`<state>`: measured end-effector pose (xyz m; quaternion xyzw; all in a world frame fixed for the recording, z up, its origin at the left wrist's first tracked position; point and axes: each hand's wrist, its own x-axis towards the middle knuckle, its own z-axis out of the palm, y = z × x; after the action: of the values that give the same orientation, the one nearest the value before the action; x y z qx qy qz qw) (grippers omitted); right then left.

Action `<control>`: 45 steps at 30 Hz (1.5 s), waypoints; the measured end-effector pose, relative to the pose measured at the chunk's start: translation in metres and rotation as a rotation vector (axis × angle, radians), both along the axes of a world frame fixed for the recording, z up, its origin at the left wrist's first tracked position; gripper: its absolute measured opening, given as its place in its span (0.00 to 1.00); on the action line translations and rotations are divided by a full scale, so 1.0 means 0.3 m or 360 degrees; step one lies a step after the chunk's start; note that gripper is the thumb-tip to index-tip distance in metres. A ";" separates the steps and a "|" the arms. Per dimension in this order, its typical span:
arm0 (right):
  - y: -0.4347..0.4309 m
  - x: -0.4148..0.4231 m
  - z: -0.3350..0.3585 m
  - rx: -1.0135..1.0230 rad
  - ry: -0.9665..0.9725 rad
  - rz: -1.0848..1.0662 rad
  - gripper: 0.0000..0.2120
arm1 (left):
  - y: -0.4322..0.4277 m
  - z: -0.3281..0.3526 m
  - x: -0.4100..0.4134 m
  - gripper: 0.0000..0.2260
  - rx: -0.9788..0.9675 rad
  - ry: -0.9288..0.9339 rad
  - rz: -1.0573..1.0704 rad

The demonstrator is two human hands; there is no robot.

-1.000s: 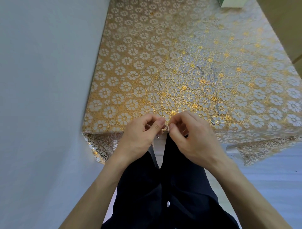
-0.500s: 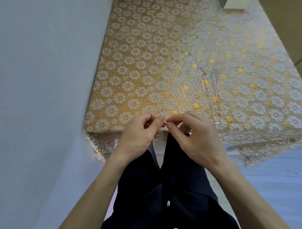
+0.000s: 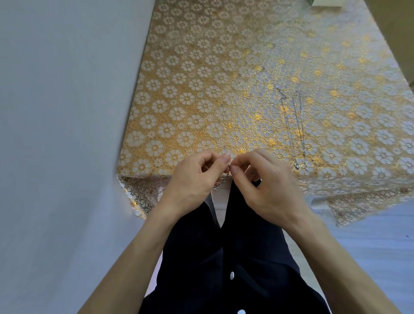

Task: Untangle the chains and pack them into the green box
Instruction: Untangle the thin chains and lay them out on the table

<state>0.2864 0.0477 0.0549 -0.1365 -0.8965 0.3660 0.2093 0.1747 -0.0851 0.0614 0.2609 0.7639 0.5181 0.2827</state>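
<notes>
Left hand (image 3: 194, 179), right hand (image 3: 266, 186), both pinching tangled chain (image 3: 221, 184); second chain (image 3: 296, 165) — flat on tablecloth (image 3: 201, 89)

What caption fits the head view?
Left hand and right hand pinch a thin silver chain; loose silver chain lies on the gold floral tablecloth.

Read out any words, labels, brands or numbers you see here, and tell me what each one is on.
None: no text shows in this view.
The tablecloth carries only a gold flower pattern.
The box at the top edge shows no print.
The chain pinched between left hand and right hand, and the chains on the cloth, are too fine to show any marking.
</notes>
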 end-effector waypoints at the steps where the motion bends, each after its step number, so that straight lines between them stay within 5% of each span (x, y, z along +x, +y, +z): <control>1: -0.001 -0.002 0.000 -0.0024 -0.0006 0.0001 0.01 | 0.000 0.000 0.000 0.13 0.0002 0.0001 -0.0004; 24: 0.001 -0.005 0.025 -0.1487 -0.0172 -0.0104 0.10 | -0.010 -0.002 -0.016 0.14 0.0003 -0.0001 -0.0076; 29: 0.017 -0.010 0.032 -0.1552 -0.0241 -0.0121 0.08 | -0.026 0.010 -0.026 0.04 -0.0002 -0.0029 -0.0281; 35: 0.018 -0.012 0.038 -0.1611 -0.0316 -0.0066 0.12 | -0.015 0.002 -0.027 0.03 -0.0036 0.0021 -0.0214; 45: 0.013 -0.012 0.006 -0.1991 -0.0241 -0.0087 0.04 | -0.019 0.010 -0.020 0.06 0.0102 -0.0198 -0.0184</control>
<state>0.2827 0.0516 0.0567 -0.2814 -0.5214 0.8048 0.0351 0.1686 -0.0907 0.0645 0.2809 0.7115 0.5403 0.3507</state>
